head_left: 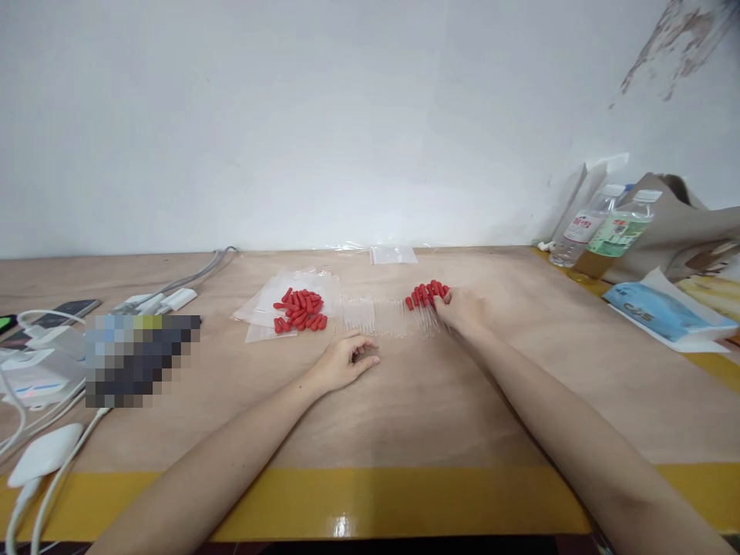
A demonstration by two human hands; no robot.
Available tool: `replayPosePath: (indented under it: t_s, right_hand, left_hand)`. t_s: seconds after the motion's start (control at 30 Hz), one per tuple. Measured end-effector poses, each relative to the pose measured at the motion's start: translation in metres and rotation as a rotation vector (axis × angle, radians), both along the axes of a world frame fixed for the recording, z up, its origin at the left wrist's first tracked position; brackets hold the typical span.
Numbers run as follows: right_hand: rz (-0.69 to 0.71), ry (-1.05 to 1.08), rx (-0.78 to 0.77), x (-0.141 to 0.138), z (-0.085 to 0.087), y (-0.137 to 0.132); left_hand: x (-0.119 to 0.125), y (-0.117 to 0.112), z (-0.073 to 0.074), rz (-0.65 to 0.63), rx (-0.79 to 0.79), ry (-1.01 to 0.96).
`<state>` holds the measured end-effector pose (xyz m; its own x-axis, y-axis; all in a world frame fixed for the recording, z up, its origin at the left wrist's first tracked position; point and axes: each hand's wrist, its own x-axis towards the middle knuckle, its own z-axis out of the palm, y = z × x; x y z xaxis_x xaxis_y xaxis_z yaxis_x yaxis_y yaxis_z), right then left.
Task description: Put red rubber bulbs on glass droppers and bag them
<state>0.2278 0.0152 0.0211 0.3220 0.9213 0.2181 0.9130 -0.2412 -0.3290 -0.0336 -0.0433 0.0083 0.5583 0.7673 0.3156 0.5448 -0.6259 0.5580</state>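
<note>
Red-bulbed droppers [423, 295] were apparently being aligned; right hand [464, 310] touched the row's end, pinch undeterminable; left hand [345, 361] lay loosely spread, empty. Next move likely called for light fingers.

We see a brown table [439, 424] edged in yellow. On it, left to right, lie white chargers [42, 374], plastic bags [259, 302] under red bulbs [299, 308], clear tubes [359, 314], red-topped tubes [426, 296], and a blue tissue pack [659, 310].

Arms [243, 451] forward, left fingers [359, 340] curled.
</note>
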Motion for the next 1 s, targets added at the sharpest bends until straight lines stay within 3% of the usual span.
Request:
replayPosePath:
  t_s: [0.17,0.3,0.4,0.5,0.57,0.67,0.77,0.87,1.0]
  right_hand:
    - [0.045,-0.064,0.1,-0.006,-0.002,-0.007]
    - [0.235,-0.053,0.167,-0.027,0.001,-0.019]
    - [0.311,-0.085,0.12,-0.045,0.001,-0.023]
    - [0.275,-0.104,0.012,-0.056,-0.001,-0.02]
    - [0.248,-0.123,-0.036,-0.059,-0.002,-0.017]
    - [0.239,-0.157,-0.062,-0.059,-0.001,-0.016]
    - [0.257,-0.179,-0.067,-0.059,0.0,-0.017]
    - [0.257,-0.186,-0.068,-0.062,0.0,-0.019]
    - [0.258,-0.181,-0.098,-0.065,0.003,-0.022]
  left_hand:
    - [0.0,0.001,0.0,-0.004,-0.003,-0.004]
    - [0.0,0.001,0.001,-0.006,-0.001,-0.004]
    - [0.0,-0.001,0.0,-0.011,0.003,0.007]
    - [0.0,0.001,-0.001,0.013,0.071,0.029]
    - [-0.004,0.007,0.0,0.123,0.211,0.066]
    - [-0.019,0.021,0.004,0.419,0.465,0.193]
    - [-0.038,0.034,0.009,0.637,0.56,0.331]
    - [-0.05,0.04,0.01,0.683,0.556,0.419]
    - [-0.051,0.039,0.007,0.639,0.54,0.463]
